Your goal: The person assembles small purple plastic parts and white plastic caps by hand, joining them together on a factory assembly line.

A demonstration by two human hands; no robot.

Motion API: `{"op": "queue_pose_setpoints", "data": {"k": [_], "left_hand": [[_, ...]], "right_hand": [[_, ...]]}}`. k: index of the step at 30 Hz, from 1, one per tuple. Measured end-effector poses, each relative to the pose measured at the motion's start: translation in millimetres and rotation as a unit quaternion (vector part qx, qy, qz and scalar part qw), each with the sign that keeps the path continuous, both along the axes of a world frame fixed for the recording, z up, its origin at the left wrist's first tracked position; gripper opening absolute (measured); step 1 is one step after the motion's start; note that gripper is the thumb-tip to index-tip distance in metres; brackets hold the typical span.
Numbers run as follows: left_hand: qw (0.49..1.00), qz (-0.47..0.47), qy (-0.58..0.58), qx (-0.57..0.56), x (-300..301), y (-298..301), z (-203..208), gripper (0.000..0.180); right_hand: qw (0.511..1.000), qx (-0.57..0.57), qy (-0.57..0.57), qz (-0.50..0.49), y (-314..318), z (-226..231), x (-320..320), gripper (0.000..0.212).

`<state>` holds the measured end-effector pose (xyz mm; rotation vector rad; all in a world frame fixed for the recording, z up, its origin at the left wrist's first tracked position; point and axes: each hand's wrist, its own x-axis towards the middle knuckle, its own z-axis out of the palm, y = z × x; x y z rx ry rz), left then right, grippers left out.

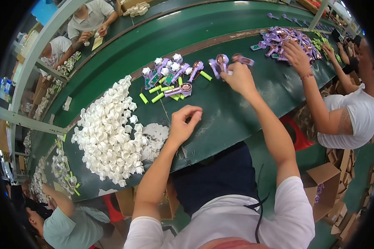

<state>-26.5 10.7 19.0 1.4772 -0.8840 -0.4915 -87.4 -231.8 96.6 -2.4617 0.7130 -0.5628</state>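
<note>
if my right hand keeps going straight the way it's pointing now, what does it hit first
Probably the purple handheld fan lying on the green table: your right hand is at it, fingertips touching or nearly so. Depth is unclear.

Bright overhead light, soft shadows, heavy fisheye bending, dark vignetted corners.

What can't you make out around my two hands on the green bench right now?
- Head view: the right hand reaches a purple part; the fingers cover the contact, so its grip is unclear.
- Left hand: fingertips curl together; whatever they pinch is too small to see.
- White pieces: too small and blurred to tell their shape.
- Purple pile: a co-worker's hand hides part.
</note>
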Motion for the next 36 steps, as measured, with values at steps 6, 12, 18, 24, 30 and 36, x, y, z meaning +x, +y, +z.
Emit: {"op": "queue_pose_setpoints", "data": {"k": [6,12,18,24,30,36], "left_hand": [[0.989,0.009,0.144,-0.033,-1,-10,-2,0.029],[0.991,0.039,0.130,-0.004,-6,-10,7,0.027],[0.995,0.041,0.089,0.020,-11,-8,5,0.021],[0.995,0.052,0.081,0.028,-8,-9,6,0.019],[0.994,0.039,0.097,0.016,-7,-8,1,0.024],[0.966,0.046,0.238,-0.088,-9,-9,7,0.045]], "right_hand": [[0.998,0.013,0.060,0.030,24,-20,-50,0.027],[0.992,0.104,0.063,0.029,30,-22,-83,0.032],[0.997,0.058,-0.036,-0.025,15,-9,-94,0.030],[0.994,-0.048,-0.084,0.050,51,-19,-59,0.027],[0.982,-0.156,0.064,0.088,64,-39,-42,0.015],[0.969,-0.105,-0.035,0.222,121,-38,-65,0.019]]}}
